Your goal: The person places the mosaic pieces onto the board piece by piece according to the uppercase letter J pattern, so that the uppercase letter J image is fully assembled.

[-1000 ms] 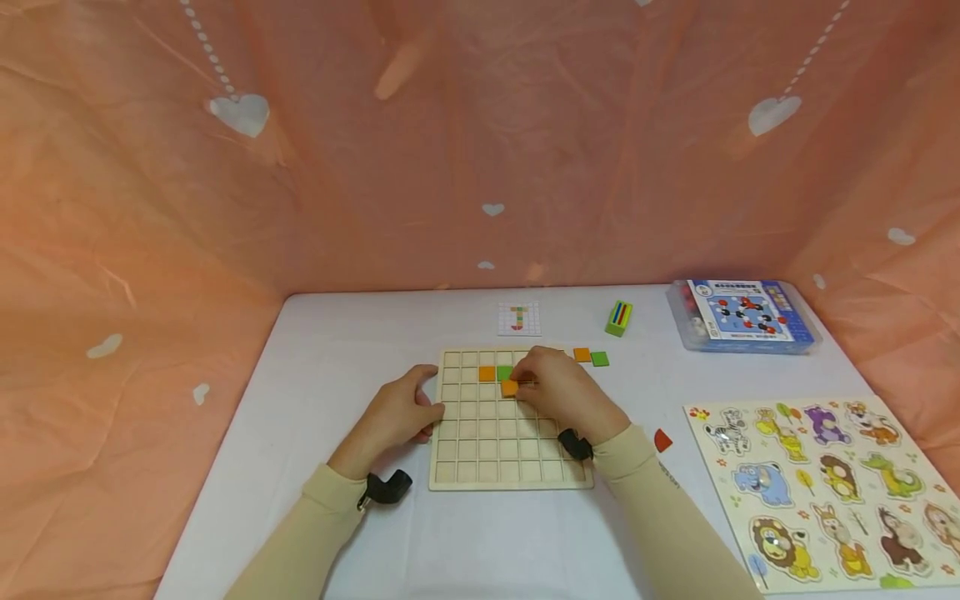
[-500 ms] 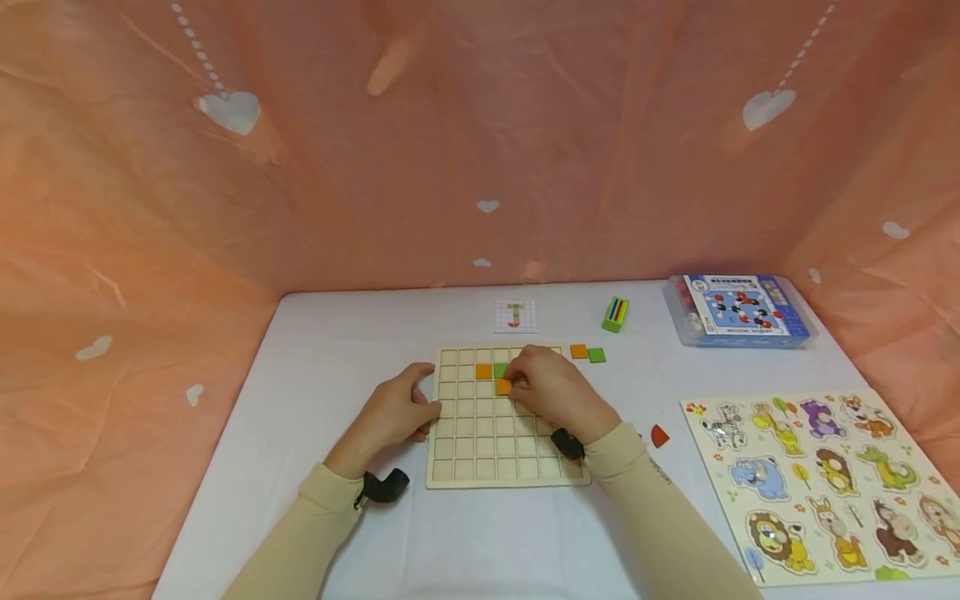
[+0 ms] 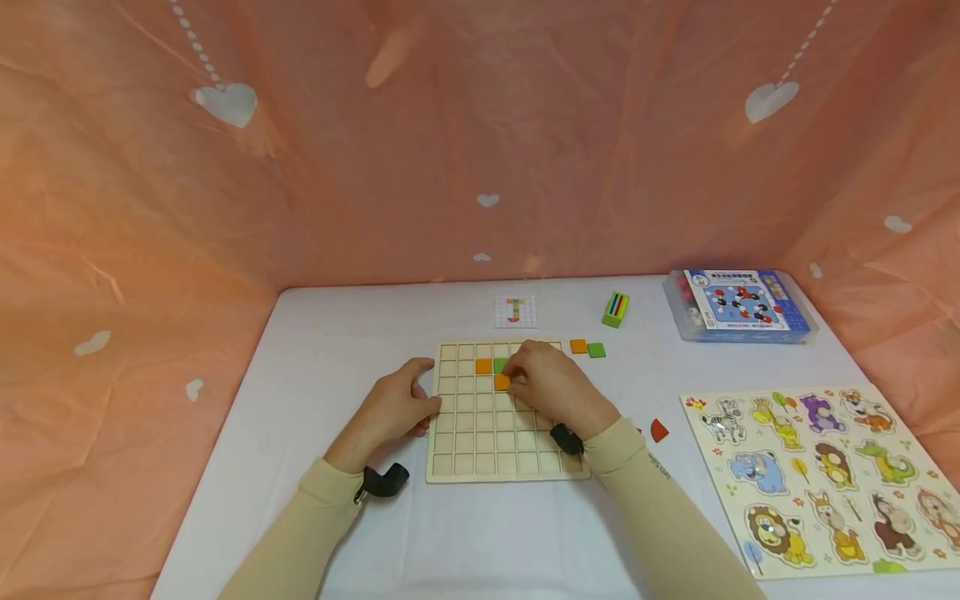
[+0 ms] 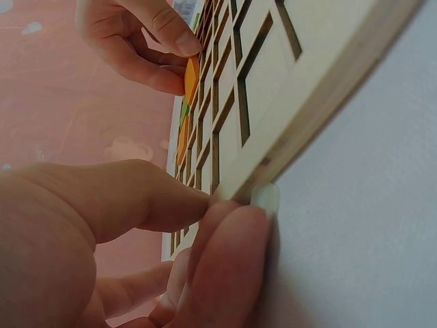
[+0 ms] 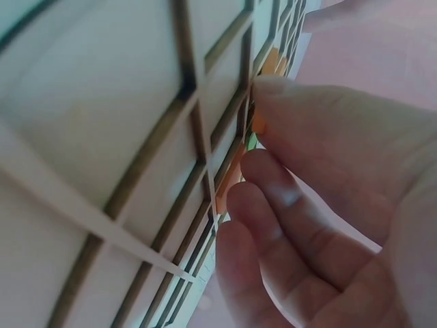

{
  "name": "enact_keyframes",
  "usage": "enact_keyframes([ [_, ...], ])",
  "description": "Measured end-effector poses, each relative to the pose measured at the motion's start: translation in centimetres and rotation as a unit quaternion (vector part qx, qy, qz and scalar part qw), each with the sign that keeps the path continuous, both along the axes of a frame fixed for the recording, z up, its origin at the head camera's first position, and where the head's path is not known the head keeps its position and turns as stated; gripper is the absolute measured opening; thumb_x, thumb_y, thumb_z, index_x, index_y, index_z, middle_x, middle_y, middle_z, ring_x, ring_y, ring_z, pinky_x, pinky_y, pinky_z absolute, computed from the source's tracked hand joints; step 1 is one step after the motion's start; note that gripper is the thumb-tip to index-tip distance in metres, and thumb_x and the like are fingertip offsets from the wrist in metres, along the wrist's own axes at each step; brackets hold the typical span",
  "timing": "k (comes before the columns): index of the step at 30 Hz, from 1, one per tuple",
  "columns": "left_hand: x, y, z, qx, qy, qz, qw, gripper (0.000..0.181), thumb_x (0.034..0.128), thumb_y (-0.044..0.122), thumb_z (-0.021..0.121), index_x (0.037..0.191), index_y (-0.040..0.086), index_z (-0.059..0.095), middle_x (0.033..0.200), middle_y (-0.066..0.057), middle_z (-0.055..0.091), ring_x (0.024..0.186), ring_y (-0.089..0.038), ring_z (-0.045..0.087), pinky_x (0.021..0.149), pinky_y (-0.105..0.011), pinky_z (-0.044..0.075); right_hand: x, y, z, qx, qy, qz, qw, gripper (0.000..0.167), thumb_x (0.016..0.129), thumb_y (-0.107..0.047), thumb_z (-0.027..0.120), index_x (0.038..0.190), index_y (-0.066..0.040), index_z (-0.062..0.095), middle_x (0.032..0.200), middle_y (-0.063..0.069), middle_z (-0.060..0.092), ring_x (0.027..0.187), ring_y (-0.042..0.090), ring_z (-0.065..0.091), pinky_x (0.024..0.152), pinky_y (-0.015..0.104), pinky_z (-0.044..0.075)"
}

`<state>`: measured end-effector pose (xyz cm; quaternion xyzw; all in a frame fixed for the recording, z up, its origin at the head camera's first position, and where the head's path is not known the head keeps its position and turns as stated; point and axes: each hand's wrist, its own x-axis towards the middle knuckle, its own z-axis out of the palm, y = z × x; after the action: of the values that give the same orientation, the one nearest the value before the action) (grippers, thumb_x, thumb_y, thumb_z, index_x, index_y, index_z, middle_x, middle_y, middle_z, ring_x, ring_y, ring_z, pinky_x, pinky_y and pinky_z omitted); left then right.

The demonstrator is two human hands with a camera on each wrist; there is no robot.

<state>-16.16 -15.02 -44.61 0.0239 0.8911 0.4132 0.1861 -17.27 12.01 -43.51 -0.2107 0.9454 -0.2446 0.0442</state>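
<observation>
A pale wooden grid board [image 3: 465,421] lies flat on the table. My left hand [image 3: 386,408] pinches its left edge, with the thumb at the rim and fingertips against the side, as the left wrist view shows. Over the third row, my right hand [image 3: 555,379] pinches an orange square tile [image 3: 502,382] between thumb and fingers; it looks tilted in the left wrist view [image 4: 192,78]. Directly above it sits a green tile [image 3: 500,365], partly covered by my fingers. Left of the green one is another orange tile [image 3: 483,367]. An orange piece [image 5: 229,179] also shows behind my right fingertips.
Loose orange [image 3: 578,347] and green [image 3: 596,350] tiles lie beyond the board's right corner. A red quarter-circle piece [image 3: 658,431] is beside my right sleeve. Behind are a pattern card [image 3: 516,311], a small green box [image 3: 616,309] and a plastic case [image 3: 738,306]. Right: an animal puzzle [image 3: 813,479].
My right hand has shifted the orange tile slightly left, so it now lines up under the green tile. My left hand stays at the board's edge. The head view has tilted a little.
</observation>
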Motion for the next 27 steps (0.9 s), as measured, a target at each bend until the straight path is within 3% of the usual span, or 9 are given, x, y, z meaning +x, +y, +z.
enact_keyframes([
  [18, -0.1, -0.1, 0.2, 0.0, 0.003, -0.002, 1.0, 0.071, 0.0987, 0.014, 0.074, 0.163, 0.01, 0.044, 0.09, -0.009, 0.068, 0.064, -0.016, 0.068, 0.061, -0.029, 0.061, -0.3, 0.9, 0.6, -0.011, -0.008, -0.008, 0.9999, 0.016, 0.098, -0.014, 0.077, 0.112, -0.009, 0.082, 0.109, 0.003, 0.074, 0.103, 0.022, 0.068, 0.098, 0.042, 0.06],
  [27, 0.0, 0.0, 0.0, 0.008, -0.002, 0.0, 1.0, 0.071, 0.0983, 0.013, 0.074, 0.162, 0.01, 0.044, 0.09, -0.009, 0.068, 0.065, -0.016, 0.068, 0.061, -0.029, 0.062, -0.5, 4.7, 0.7, -0.06, -0.035, -0.086, 0.9939, 0.024, 0.1, -0.017, 0.074, 0.121, -0.007, 0.08, 0.112, 0.006, 0.073, 0.103, 0.024, 0.069, 0.097, 0.047, 0.06],
])
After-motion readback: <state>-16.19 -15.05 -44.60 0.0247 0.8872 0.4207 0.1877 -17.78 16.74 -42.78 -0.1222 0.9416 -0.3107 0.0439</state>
